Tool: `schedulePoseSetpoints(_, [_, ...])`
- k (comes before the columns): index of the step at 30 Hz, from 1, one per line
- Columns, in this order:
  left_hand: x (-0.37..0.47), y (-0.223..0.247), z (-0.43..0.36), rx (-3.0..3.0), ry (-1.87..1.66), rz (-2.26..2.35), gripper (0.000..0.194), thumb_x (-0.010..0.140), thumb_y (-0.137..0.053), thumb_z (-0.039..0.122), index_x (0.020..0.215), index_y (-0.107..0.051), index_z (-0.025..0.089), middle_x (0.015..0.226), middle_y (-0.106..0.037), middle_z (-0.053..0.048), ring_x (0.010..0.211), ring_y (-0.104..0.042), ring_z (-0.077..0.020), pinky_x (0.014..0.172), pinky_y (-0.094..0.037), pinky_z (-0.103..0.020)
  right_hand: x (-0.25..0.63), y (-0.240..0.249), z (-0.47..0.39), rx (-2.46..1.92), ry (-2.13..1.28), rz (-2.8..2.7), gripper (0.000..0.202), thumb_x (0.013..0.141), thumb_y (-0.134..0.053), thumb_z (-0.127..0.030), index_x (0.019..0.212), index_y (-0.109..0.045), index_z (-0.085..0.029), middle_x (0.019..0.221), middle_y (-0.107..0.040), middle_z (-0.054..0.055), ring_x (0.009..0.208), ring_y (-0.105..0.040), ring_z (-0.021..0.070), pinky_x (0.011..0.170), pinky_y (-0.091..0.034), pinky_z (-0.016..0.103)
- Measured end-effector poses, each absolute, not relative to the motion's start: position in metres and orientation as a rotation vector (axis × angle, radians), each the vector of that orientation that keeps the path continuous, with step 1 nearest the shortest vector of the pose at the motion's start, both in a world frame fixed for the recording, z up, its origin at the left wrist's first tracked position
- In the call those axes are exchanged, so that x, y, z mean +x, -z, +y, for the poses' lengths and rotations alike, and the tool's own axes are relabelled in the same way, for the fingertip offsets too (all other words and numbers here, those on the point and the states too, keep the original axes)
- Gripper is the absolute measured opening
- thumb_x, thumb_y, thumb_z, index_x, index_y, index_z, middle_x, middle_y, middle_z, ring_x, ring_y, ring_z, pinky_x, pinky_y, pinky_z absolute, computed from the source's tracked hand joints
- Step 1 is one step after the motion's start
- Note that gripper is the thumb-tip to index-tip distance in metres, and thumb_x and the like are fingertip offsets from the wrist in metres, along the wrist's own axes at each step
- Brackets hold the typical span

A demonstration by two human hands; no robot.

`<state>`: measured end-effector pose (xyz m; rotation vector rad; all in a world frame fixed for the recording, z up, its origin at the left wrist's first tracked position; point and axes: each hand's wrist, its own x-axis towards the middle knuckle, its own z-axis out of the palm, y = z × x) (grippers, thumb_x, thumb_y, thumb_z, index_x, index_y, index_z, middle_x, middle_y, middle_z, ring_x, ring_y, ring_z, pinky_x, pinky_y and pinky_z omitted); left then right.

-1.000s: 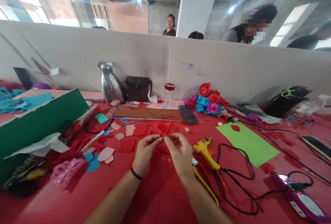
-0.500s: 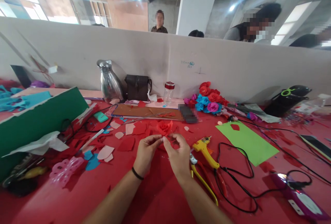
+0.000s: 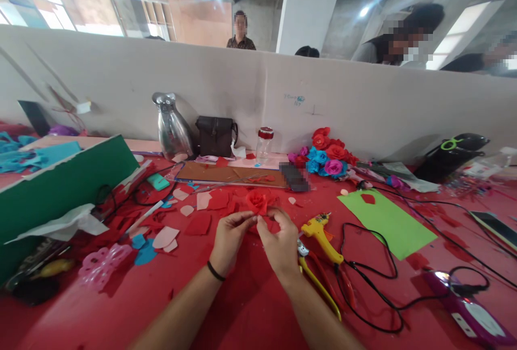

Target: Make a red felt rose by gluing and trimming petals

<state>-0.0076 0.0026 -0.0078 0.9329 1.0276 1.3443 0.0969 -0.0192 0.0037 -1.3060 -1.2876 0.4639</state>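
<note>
A red paper flower (image 3: 257, 201) is held just above the red table, its ruffled petals facing away from me. My left hand (image 3: 229, 239) pinches its base from the left, thumb and forefinger together; a black band circles that wrist. From the right, my right hand (image 3: 280, 237) pinches the same base, the two thumbs almost meeting. The flower's underside is hidden behind my fingertips. Red and pink paper petals (image 3: 165, 238) lie to the left of my hands. A yellow glue gun (image 3: 323, 236) rests to the right, beside yellow-handled pliers (image 3: 319, 285).
Behind my hands stand a steel jug (image 3: 173, 129), a dark bag (image 3: 216, 136), a glass jar (image 3: 264, 145) and a bunch of paper flowers (image 3: 331, 153). A green board (image 3: 68, 188) leans at left. Black cable loops around a purple power strip (image 3: 470, 307). Several people sit or stand beyond the partition (image 3: 222, 81).
The red flower has turned slightly between my fingertips, showing more of its layered petals. My hands have barely moved. The person beyond the partition has shifted left.
</note>
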Motion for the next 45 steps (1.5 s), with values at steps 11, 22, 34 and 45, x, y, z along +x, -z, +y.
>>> schedulePoseSetpoints(11, [-0.008, 0.006, 0.003, 0.954, -1.362, 1.018, 0.01, 0.057, -0.076, 0.023, 0.065, -0.075, 0.017, 0.07, -0.074, -0.005, 0.066, -0.062, -0.0163, 0.067, -0.048, -0.026, 0.102, -0.003, -0.02, -1.27, -0.488, -1.342, 0.012, 0.072, -0.048, -0.018, 0.072, -0.06, -0.021, 0.076, -0.062, 0.002, 0.076, -0.057, 0.0199, 0.073, -0.044, 0.032])
schedulePoseSetpoints(22, [-0.009, 0.008, 0.004, 0.965, -1.378, 1.048, 0.01, 0.056, -0.076, 0.022, 0.064, -0.074, 0.017, 0.067, -0.073, -0.004, 0.065, -0.062, -0.0161, 0.066, -0.048, -0.026, 0.098, -0.006, -0.021, -1.342, -0.464, -1.275, 0.006, 0.073, -0.057, -0.025, 0.078, -0.057, -0.02, 0.076, -0.061, 0.002, 0.074, -0.056, 0.0191, 0.072, -0.044, 0.031])
schedulePoseSetpoints(34, [-0.008, 0.012, 0.004, 0.965, -1.377, 1.03, 0.009, 0.055, -0.076, 0.022, 0.063, -0.075, 0.019, 0.069, -0.074, -0.004, 0.064, -0.063, -0.0163, 0.066, -0.048, -0.026, 0.096, -0.004, -0.019, -1.313, -0.439, -1.312, 0.006, 0.072, -0.057, -0.021, 0.076, -0.062, -0.02, 0.078, -0.065, 0.002, 0.077, -0.059, 0.0202, 0.074, -0.045, 0.032])
schedulePoseSetpoints(45, [-0.009, 0.011, 0.004, 0.94, -1.419, 1.002, 0.012, 0.054, -0.078, 0.026, 0.062, -0.075, 0.019, 0.071, -0.074, -0.005, 0.069, -0.065, -0.0191, 0.073, -0.051, -0.03, 0.097, 0.001, -0.018, -1.038, -0.805, -1.105, 0.019, 0.071, -0.048, -0.018, 0.084, -0.062, -0.02, 0.082, -0.067, 0.003, 0.077, -0.062, 0.0186, 0.076, -0.049, 0.032])
